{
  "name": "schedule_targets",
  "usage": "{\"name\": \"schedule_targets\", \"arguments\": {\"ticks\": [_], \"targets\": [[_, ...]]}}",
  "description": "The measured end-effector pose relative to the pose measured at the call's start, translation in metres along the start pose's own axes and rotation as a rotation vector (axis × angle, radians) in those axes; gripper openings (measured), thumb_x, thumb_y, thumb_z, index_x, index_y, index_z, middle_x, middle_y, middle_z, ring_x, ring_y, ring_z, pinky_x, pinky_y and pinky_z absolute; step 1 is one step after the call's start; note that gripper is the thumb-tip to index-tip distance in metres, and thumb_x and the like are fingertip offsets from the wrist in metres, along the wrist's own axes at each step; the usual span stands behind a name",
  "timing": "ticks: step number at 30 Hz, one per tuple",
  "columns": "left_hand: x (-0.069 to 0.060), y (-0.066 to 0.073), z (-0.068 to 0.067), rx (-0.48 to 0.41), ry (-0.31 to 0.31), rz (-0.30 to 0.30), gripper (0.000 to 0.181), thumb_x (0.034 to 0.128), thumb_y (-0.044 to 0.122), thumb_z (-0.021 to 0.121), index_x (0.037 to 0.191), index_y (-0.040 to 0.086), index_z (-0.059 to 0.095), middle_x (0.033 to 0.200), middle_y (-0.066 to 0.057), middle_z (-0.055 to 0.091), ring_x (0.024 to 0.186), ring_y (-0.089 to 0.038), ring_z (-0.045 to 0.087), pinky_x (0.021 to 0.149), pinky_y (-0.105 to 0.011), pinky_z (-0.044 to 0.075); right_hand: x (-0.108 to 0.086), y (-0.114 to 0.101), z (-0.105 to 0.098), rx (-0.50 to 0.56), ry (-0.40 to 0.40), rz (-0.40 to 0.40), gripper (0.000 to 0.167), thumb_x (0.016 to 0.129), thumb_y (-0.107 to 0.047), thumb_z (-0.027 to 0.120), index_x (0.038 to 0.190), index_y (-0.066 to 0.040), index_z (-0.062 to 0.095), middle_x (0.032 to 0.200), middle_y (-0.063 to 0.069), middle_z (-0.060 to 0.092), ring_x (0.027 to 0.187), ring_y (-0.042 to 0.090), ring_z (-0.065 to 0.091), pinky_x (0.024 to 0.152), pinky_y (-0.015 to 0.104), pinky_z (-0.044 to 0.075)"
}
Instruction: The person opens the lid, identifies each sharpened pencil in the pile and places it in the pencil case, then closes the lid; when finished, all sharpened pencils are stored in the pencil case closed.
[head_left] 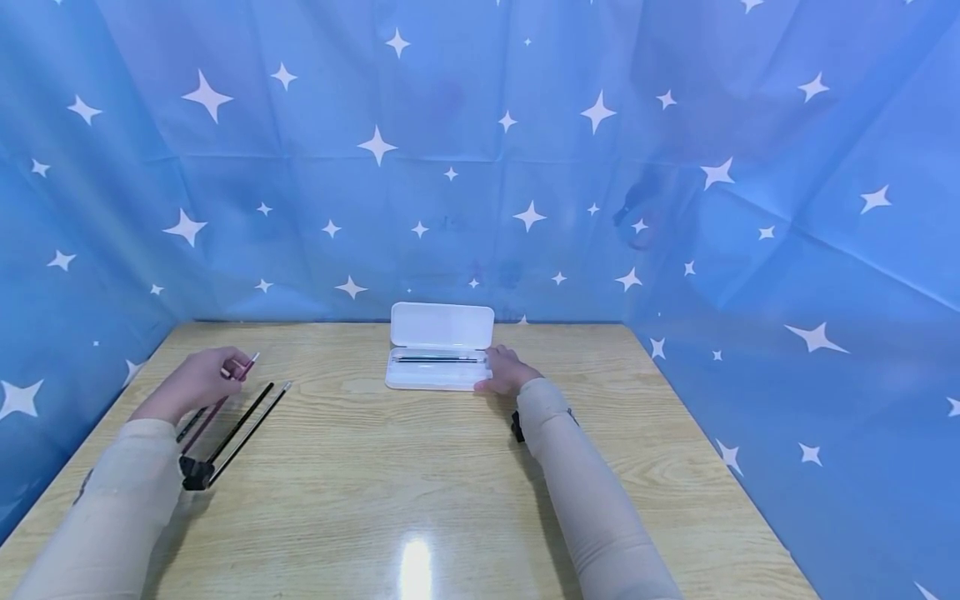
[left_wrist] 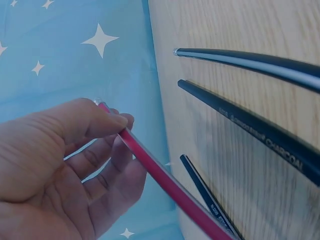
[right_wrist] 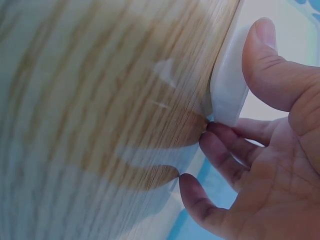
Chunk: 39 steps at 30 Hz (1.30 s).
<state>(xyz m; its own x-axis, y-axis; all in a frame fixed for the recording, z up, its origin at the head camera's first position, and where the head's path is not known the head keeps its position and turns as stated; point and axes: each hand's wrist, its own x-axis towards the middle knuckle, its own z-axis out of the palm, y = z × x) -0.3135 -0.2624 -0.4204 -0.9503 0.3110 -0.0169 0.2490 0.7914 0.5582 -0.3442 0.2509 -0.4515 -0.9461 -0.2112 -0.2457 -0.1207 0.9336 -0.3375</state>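
Observation:
My left hand [head_left: 197, 382] pinches a red pencil [left_wrist: 167, 187] near its upper end, between thumb and fingers. The pencil is tilted, its pale tip just past the fingertips. Beside it on the table lie three dark pencils, among them one lettered charcoal [left_wrist: 250, 122], one with a silvery end [left_wrist: 240, 60] and a thinner one [left_wrist: 200, 182]. At the table's far side, my right hand [head_left: 508, 372] holds the right end of an open white pencil case [head_left: 435, 382], thumb over the rim, fingers at its side. A dark pencil [head_left: 438, 360] lies inside the case.
The wooden table [head_left: 360, 483] reaches back to a blue curtain [head_left: 450, 183] with white stars, which also hangs at both sides. The case's raised lid [head_left: 442, 325] stands close to the back curtain. Light glares off the table's near middle.

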Motion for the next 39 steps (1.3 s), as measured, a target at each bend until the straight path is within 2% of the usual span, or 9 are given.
{"name": "schedule_targets", "arguments": {"ticks": [14, 21, 29, 39], "targets": [[0.003, 0.006, -0.004, -0.021, 0.064, 0.077, 0.036, 0.0878, -0.003, 0.062, 0.121, -0.014, 0.055, 0.102, -0.020, 0.066, 0.089, -0.030, 0.063, 0.063, -0.034, 0.051, -0.001, -0.004, 0.000, -0.010, -0.003, 0.008, 0.081, 0.099, -0.040, 0.066, 0.158, 0.000, 0.026, 0.158, 0.020, 0.031, 0.146, 0.035, 0.030, 0.118, 0.047, 0.030], [0.003, 0.009, -0.004, -0.046, 0.077, 0.078, 0.035, 0.0902, -0.003, 0.060, 0.123, -0.013, 0.055, 0.107, -0.024, 0.065, 0.094, -0.033, 0.064, 0.065, -0.032, 0.053, 0.002, -0.002, 0.001, -0.017, -0.015, 0.006, 0.083, 0.099, -0.040, 0.065, 0.159, 0.000, 0.024, 0.160, 0.021, 0.028, 0.147, 0.036, 0.027, 0.119, 0.048, 0.029], [0.003, 0.013, -0.003, -0.050, 0.130, 0.087, 0.033, 0.0909, -0.001, 0.060, 0.122, -0.009, 0.057, 0.107, -0.022, 0.065, 0.095, -0.034, 0.064, 0.066, -0.031, 0.053, 0.002, -0.002, 0.000, -0.032, -0.016, 0.008, 0.082, 0.100, -0.040, 0.065, 0.158, 0.001, 0.024, 0.159, 0.022, 0.029, 0.147, 0.036, 0.028, 0.119, 0.048, 0.029], [0.003, 0.018, -0.002, -0.071, 0.195, 0.098, 0.037, 0.0940, 0.000, 0.059, 0.130, -0.008, 0.055, 0.112, -0.024, 0.064, 0.100, -0.037, 0.062, 0.069, -0.033, 0.052, 0.004, -0.001, -0.001, -0.035, -0.005, 0.015, 0.082, 0.099, -0.041, 0.065, 0.158, 0.000, 0.026, 0.156, 0.020, 0.033, 0.143, 0.034, 0.032, 0.116, 0.046, 0.032]]}}
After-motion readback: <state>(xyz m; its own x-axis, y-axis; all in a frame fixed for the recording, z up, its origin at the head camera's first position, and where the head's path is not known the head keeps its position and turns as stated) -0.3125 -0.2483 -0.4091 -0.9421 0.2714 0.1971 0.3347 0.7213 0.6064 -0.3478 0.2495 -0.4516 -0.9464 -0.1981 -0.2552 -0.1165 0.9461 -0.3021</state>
